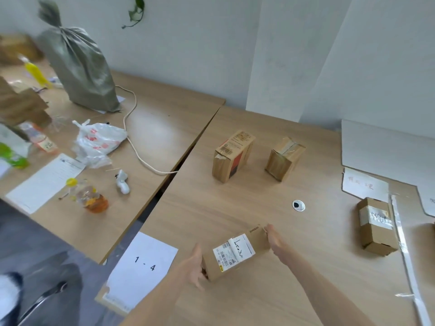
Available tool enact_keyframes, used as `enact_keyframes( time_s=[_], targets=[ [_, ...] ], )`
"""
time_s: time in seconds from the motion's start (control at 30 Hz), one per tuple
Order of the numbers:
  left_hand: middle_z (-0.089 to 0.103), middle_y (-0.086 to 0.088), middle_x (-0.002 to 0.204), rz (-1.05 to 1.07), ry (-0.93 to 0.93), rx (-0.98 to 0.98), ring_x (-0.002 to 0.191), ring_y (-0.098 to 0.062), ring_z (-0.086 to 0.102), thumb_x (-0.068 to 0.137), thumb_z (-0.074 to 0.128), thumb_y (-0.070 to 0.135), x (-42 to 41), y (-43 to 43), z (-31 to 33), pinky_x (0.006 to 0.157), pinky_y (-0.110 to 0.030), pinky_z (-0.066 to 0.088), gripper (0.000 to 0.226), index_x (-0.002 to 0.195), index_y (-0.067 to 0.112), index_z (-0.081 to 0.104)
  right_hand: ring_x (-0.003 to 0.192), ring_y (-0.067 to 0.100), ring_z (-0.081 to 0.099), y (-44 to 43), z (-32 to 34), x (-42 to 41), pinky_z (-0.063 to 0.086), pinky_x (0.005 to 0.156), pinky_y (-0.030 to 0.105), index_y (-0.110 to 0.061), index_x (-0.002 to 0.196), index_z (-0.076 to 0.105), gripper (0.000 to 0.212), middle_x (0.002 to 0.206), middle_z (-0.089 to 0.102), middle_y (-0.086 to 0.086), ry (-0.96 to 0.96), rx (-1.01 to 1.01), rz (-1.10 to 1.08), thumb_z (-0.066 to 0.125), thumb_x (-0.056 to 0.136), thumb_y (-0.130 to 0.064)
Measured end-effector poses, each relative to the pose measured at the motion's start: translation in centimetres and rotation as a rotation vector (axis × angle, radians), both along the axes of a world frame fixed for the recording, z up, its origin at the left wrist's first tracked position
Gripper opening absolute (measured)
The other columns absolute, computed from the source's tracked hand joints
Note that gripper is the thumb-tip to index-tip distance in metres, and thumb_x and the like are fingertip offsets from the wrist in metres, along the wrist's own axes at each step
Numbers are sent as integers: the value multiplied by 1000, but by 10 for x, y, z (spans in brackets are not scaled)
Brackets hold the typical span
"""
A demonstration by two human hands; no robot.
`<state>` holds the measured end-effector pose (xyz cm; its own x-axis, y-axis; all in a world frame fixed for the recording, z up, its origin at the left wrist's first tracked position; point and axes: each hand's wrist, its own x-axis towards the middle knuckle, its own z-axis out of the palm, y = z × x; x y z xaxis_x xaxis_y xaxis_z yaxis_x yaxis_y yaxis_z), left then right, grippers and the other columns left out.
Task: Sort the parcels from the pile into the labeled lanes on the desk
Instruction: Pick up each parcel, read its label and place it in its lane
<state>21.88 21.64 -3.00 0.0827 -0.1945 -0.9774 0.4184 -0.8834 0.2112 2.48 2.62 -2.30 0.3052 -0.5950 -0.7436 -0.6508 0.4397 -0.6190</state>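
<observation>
A brown cardboard parcel [235, 251] with a white shipping label lies on the wooden desk [235, 203] near the front. My left hand [194, 267] presses its near end and my right hand [276, 240] presses its far end, so the box is held between them. A white sheet marked "1 - 4" [141, 267] lies at the desk's front left corner. Two more parcels stand farther back: a box with an orange side [231, 156] and a taped brown box [283, 158]. Another taped box [375, 225] rests at the right, beside a strip of tape [404, 250].
A handwritten white label [364, 184] and a large white board [388, 151] lie at the right rear. The left desk holds a grey sack [77, 64], a white plastic bag [98, 142], bottles, a paper sheet and a cord. A cable hole [298, 205] sits mid-desk.
</observation>
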Motion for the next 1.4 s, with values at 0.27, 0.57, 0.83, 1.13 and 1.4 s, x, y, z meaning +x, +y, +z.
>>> enact_keyframes(
  time_s=[0.27,0.57,0.83,1.13,1.4],
  targets=[
    [27,-13,156,-42,-134,67,135,-44,35,64,6,92,10,-30,7,112,-58,19,117,153,18,18,113,14,44,44,19,-34,30,103,34,-18,125,53,51,136,51,-1,-64,2,-76,16,104,-46],
    [32,-4,153,-43,-433,-305,139,-26,31,95,24,55,-17,-104,11,113,-43,23,64,147,19,35,127,29,48,96,13,-76,32,114,47,-18,138,46,50,141,45,12,-213,356,-434,30,101,-48],
    [55,10,132,104,-186,-413,119,-11,51,87,30,61,-40,-110,-22,113,-39,24,66,136,21,46,123,36,52,55,1,-115,46,99,46,-21,156,17,62,139,49,20,-120,293,-445,24,103,-52],
    [59,14,110,129,-83,-329,114,-12,47,98,14,54,-65,-91,-22,102,-44,28,43,99,38,55,139,23,38,-1,-6,-66,32,112,44,-23,152,28,55,154,37,4,-123,105,-388,23,103,-47],
    [71,12,76,228,-174,-294,80,-10,62,99,17,51,-103,-114,-10,79,-35,47,54,83,35,65,92,3,68,2,-18,-26,47,69,13,-16,128,62,62,110,73,-2,-195,204,-34,8,106,-38]
  ],
)
